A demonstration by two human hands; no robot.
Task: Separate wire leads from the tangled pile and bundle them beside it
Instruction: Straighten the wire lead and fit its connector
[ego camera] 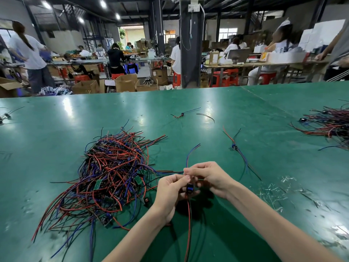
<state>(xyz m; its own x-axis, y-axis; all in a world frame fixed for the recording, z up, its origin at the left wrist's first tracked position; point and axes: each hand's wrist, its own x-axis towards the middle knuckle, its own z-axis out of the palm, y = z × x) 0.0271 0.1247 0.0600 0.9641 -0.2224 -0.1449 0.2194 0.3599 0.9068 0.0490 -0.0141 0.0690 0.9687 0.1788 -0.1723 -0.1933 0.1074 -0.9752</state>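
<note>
Green, glossy bench fills the foreground of a busy workshop. On it, left of centre, lies the tangled pile of red, blue and black wire leads with small green circuit boards. Just right of the pile, the left hand and right hand meet, fingers curled, both pinching one wire lead with a small black-and-blue component. Its red and black wires hang toward the viewer and its blue ones rise behind the hands. A separated lead lies further right, apart from the pile.
</note>
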